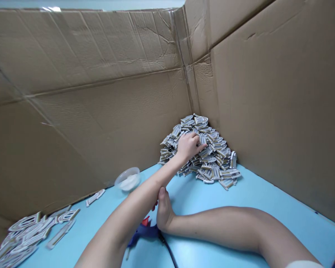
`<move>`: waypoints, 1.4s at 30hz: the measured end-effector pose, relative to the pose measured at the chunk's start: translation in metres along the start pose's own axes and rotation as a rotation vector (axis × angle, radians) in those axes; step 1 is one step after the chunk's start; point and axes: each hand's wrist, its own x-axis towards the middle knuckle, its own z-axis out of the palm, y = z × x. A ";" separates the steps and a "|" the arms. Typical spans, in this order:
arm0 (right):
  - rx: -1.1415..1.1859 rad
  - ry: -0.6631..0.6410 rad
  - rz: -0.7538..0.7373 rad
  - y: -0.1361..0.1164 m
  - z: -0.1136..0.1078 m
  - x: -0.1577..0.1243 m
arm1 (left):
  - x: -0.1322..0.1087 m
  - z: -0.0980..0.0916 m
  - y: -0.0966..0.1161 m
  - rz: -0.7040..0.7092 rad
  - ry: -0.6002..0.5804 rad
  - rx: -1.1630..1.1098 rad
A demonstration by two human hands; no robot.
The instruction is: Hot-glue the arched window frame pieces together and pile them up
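Observation:
My left hand point(188, 145) reaches into a pile of small grey-and-white arched window-shaped pieces point(214, 171) in the corner. Its curled fingers and thumb close around one arched piece point(202, 139) on the pile's front. My right hand point(164, 210) is behind my left forearm, thumb upward; its other fingers are hidden, so what it holds does not show. Beside and below it, a blue glue gun point(146, 231) with a red part and a black cord lies on the light blue table, partly covered by my left forearm.
Cardboard walls point(114, 123) meet behind the pile and enclose the table point(268, 201). A clear round bowl point(127, 179) with something white inside stands by the left wall. More arched pieces point(30, 234) lie heaped at lower left, with a single piece point(95, 197) apart from them.

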 end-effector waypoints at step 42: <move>-1.002 -1.077 -0.872 -0.096 0.028 -0.069 | -0.537 -0.311 -0.105 -0.952 -0.115 0.341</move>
